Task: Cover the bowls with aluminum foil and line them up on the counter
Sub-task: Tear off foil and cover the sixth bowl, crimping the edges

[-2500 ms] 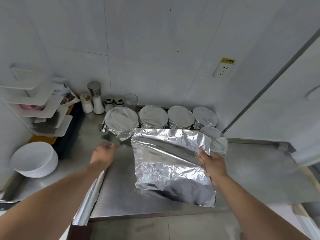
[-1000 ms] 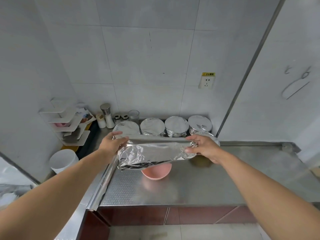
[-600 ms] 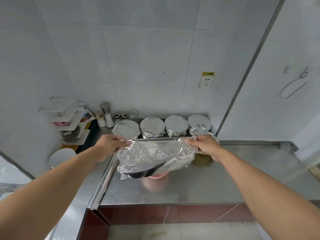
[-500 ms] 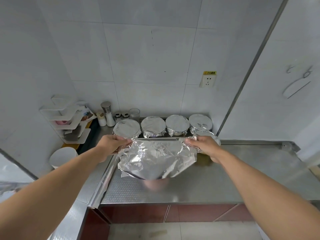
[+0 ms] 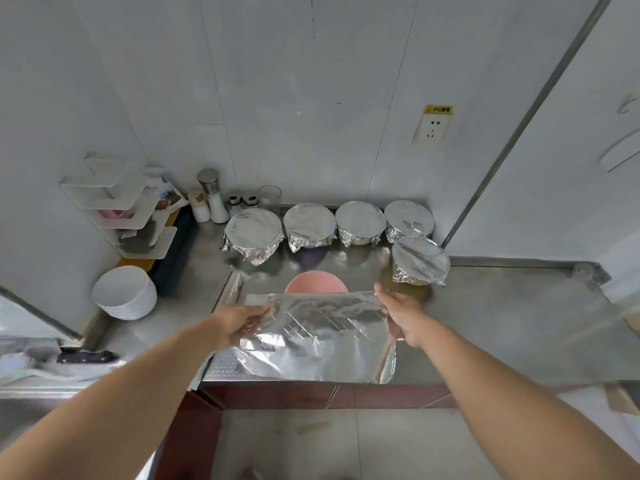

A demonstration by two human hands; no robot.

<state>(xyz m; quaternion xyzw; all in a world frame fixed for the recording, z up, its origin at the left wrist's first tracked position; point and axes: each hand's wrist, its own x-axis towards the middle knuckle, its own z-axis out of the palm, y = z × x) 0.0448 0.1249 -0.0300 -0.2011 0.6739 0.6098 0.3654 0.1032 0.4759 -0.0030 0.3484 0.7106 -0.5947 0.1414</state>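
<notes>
Foil sheet hides most of pink bowl | fingers possibly pinching edges

Evenly, softly lit, with only faint shadows. Bright glare on the crinkled silver aluminium foil sheet and the brushed steel counter. Strongly bowed at the edges by wide-angle distortion; slightly soft throughout.

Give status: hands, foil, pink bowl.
Left hand and right hand each grip a side of the foil sheet. Sheet stretched over near part of the pink bowl, far rim uncovered. Five foil-covered bowls behind; nothing in the way.
</notes>
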